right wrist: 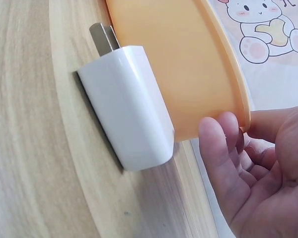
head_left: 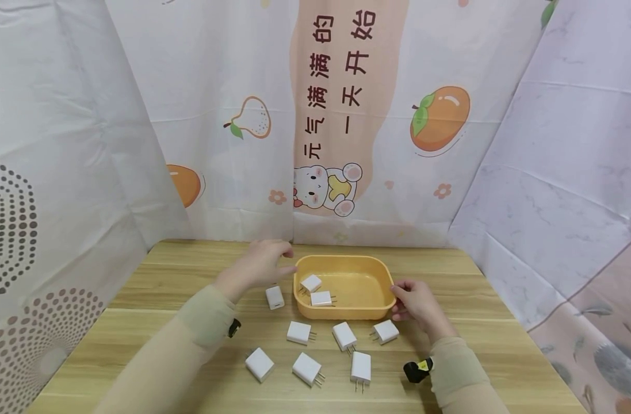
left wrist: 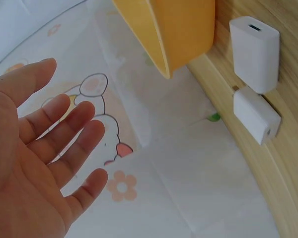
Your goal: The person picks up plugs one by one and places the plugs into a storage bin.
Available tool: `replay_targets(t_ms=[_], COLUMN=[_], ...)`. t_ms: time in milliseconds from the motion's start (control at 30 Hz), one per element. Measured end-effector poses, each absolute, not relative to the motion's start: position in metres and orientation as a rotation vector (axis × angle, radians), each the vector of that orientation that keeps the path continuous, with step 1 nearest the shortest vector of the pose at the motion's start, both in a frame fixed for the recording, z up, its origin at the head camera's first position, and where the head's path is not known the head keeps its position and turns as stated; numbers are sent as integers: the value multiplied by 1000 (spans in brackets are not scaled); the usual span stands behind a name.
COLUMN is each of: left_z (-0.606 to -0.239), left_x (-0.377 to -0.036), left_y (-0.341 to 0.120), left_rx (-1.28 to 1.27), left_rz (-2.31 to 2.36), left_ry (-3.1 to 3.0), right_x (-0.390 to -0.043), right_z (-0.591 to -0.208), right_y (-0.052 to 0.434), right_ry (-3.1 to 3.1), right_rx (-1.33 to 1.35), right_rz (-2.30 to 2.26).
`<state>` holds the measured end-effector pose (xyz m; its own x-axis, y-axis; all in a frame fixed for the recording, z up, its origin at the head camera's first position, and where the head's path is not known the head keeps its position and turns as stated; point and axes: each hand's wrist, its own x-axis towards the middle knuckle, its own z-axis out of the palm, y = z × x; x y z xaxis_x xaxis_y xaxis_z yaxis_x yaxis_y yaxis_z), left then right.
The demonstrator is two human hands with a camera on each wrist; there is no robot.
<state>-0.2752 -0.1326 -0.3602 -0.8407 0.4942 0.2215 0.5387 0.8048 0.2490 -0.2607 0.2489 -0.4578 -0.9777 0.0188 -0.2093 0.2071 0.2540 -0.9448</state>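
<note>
— Hands first: where are they?
— Left hand point(head_left: 258, 265) hovers at the far left corner of the orange tray point(head_left: 346, 313), fingers point(left wrist: 64, 134) spread and relaxed, holding nothing. Right hand point(head_left: 417, 303) is at the tray's right rim, fingers point(right wrist: 223, 153) curled around the edge.
— And the tray?
— It sits at the middle of the wooden surface point(head_left: 155, 287), toward the far side, with two white chargers point(head_left: 316, 291) inside at its left end.
— Others outside?
— Seven more lie on the surface: one point(head_left: 275, 297) just left of the tray, three point(head_left: 344, 335) in a row near its front wall, three point(head_left: 308, 368) nearer still. Printed curtain point(head_left: 346, 115) hangs behind.
</note>
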Motion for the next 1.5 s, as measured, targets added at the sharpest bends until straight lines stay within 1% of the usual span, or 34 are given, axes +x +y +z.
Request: replay_targets(t_ms=[200,400,1000,1500], left_z=[-361,-362,-364,-369], left_x=[-273,-272,-271,-283], left_y=[-153,-163,-169,-178], left_rx=[-768,-749,-746,-653], left_rz=[-515,-488,-489,-507], left_ry=[-2846,-2844,-2818,-2893], right_x=[-261,-261,-260,-261], right_z=[-457,-457,-456,-456], right_y=[248,249,249,248], right_ry=[2359,2360,2350,2350], right_rx=[215,216,226,223], right_rz=[-1820,-1813,-1818,-1820])
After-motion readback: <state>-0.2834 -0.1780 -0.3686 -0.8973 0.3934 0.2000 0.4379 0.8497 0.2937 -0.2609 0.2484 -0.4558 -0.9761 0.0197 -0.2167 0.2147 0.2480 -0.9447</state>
